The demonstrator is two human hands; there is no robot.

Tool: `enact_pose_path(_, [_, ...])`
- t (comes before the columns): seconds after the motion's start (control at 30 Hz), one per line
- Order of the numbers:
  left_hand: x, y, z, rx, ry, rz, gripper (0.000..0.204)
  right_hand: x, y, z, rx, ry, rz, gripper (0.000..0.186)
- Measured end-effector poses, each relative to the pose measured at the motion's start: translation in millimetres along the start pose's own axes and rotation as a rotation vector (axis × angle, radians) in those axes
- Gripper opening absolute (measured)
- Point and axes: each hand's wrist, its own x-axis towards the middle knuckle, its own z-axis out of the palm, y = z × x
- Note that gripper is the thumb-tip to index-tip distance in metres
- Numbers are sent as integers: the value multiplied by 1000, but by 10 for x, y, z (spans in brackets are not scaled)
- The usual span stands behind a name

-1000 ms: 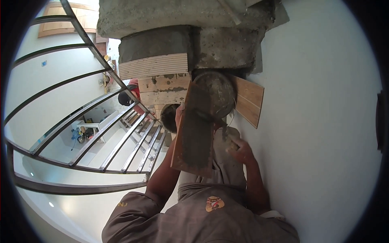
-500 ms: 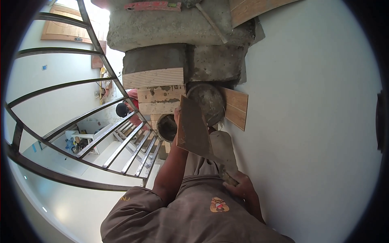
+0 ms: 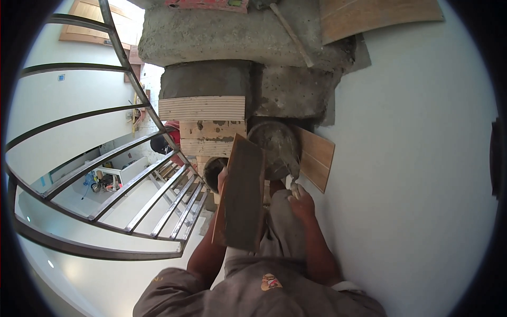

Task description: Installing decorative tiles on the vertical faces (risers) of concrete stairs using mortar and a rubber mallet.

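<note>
My left hand (image 3: 222, 178) grips the left edge of a long wood-look tile (image 3: 215, 224), its fingers partly hidden behind it. The upper face of this tilted tile bears a layer of wet grey mortar (image 3: 244, 195). My right hand (image 3: 301, 203) is closed round the handle of a trowel (image 3: 293, 168), whose mortar-smeared blade reaches over the near right rim of a round mortar bucket (image 3: 272, 138). Beside my left hand stands a smaller dark bucket (image 3: 213, 171), partly covered by the tile and hand.
Stairs rise ahead: tiled treads (image 3: 214, 130), rough concrete (image 3: 293, 92), and a hammer (image 3: 290, 34) beside a red spirit level (image 3: 206, 5). A metal railing (image 3: 113, 203) runs along the left, a white wall (image 3: 412, 158) along the right. Another tile (image 3: 317, 158) leans there. A person (image 3: 171, 138) is below.
My right hand and the trowel have moved from the tile's near end up and forward to the mortar bucket. The tile has swung more upright in view, its near end nearer me.
</note>
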Motion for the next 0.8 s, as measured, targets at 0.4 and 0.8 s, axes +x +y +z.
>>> enact_pose_path(0.4, [-93,20,259,-44,-43,92,83,964,-71,192,-202,154,-590,30])
enact_pose_path(0.8, [837,560,534,-255,-296,451,95,-485,-2597,-653,-72,-132,-991,48])
